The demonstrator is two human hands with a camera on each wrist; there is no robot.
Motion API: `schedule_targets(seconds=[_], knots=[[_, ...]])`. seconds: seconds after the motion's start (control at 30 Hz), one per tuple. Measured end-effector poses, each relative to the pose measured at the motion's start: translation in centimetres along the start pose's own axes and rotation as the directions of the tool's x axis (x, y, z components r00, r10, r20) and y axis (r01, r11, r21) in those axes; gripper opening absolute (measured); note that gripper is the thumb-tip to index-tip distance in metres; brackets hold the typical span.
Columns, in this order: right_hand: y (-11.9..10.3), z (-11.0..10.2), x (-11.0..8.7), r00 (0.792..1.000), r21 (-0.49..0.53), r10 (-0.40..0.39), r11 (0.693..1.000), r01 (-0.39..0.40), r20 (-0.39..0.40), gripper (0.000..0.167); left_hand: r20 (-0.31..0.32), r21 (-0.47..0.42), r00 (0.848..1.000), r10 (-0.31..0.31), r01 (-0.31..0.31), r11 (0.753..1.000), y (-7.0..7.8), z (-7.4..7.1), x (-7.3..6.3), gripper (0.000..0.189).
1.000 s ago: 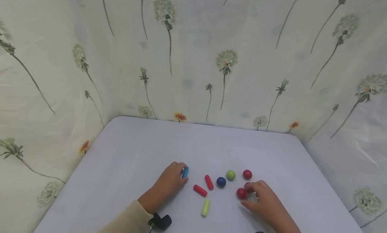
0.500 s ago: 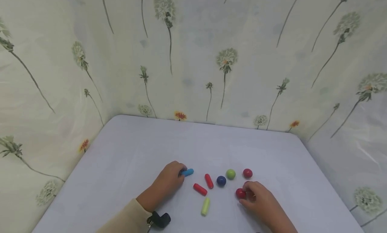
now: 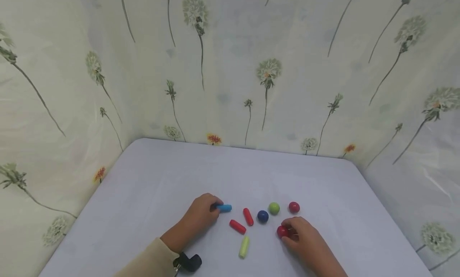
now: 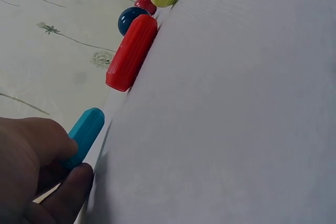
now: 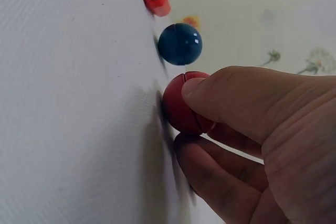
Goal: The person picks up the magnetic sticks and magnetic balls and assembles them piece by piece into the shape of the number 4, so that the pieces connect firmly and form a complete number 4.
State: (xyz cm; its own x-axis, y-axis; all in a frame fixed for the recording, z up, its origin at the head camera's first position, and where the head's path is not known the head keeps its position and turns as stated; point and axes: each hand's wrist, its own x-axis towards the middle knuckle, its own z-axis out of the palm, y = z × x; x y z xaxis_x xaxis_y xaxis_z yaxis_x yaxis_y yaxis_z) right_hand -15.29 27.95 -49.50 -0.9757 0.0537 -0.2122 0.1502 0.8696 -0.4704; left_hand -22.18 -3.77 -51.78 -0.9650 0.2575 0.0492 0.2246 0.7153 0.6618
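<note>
My left hand [image 3: 201, 213] pinches a small blue ribbed stick [image 3: 225, 208] between thumb and fingers, low over the white tabletop. In the left wrist view the far end of the blue stick [image 4: 90, 127] juts out past the thumb. On the right, my right hand [image 3: 305, 235] holds a glossy red ball [image 3: 282, 232] at the tabletop. The right wrist view shows the thumb pressed on this red ball [image 5: 178, 103], a seam running round it, fingers beneath. Between the hands lie two red sticks [image 3: 238, 226] and a yellow-green stick [image 3: 244, 247].
A dark blue ball [image 3: 262, 216], a green ball [image 3: 274, 208] and another red ball [image 3: 294, 207] sit beyond the right hand. A black strap-like device [image 3: 190, 262] is on the left wrist. Flower-printed sheeting [image 3: 230, 69] borders the table [image 3: 194, 165] at the back and sides.
The blue stick has turned from pointing away to pointing right in my left hand. My right hand has closed round the red ball and shifted slightly left with it.
</note>
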Motion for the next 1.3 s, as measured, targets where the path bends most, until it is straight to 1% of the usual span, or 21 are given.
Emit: schedule_targets(seconds=[0.17,0.33,0.53,0.63,0.73,0.83,0.9,1.07,1.13,1.3], knots=[[0.0,0.2,-0.1,1.0,0.017,-0.018,1.0,0.018,-0.011,0.04,0.039,-0.046,0.999,0.012,-0.01,0.999,-0.3,0.0,0.1,0.021],[0.0,0.5,-0.2,0.999,0.054,-0.024,0.998,0.026,-0.033,0.037,0.053,-0.081,0.997,0.065,-0.06,0.995,-0.2,-0.2,0.1,0.02],[0.0,0.9,-0.4,1.0,0.169,0.0,0.986,0.006,-0.031,0.035,0.084,-0.123,0.988,0.128,-0.117,0.985,0.0,-0.3,-0.1,0.019],[-0.1,1.2,-0.4,0.999,0.216,-0.014,0.976,0.02,-0.031,0.034,0.094,-0.145,0.986,0.14,-0.126,0.981,0.3,-0.3,-0.2,0.019],[-0.2,1.3,-0.4,0.999,0.245,-0.037,0.968,0.046,-0.039,0.034,0.106,-0.186,0.983,0.149,-0.127,0.974,0.6,-0.3,-0.4,0.018],[-0.6,1.3,-0.6,0.998,0.273,-0.044,0.96,0.057,-0.05,0.035,0.114,-0.229,0.977,0.18,-0.15,0.962,1.0,-0.2,-0.5,0.017],[-1.0,1.3,-0.7,0.997,0.296,-0.053,0.953,0.068,-0.058,0.035,0.123,-0.241,0.973,0.196,-0.163,0.957,1.4,-0.1,-0.6,0.016],[-2.0,1.2,-1.2,0.991,0.345,-0.106,0.93,0.128,-0.08,0.034,0.171,-0.25,0.972,0.161,-0.115,0.961,2.7,0.2,-1.0,0.015],[-2.2,1.3,-1.4,0.988,0.369,-0.126,0.917,0.149,-0.086,0.034,0.186,-0.255,0.97,0.159,-0.108,0.961,3.2,0.2,-1.3,0.015],[-2.6,1.9,-1.6,0.981,0.447,-0.173,0.873,0.195,-0.092,0.036,0.19,-0.263,0.959,0.21,-0.156,0.952,3.7,0.1,-1.9,0.014]])
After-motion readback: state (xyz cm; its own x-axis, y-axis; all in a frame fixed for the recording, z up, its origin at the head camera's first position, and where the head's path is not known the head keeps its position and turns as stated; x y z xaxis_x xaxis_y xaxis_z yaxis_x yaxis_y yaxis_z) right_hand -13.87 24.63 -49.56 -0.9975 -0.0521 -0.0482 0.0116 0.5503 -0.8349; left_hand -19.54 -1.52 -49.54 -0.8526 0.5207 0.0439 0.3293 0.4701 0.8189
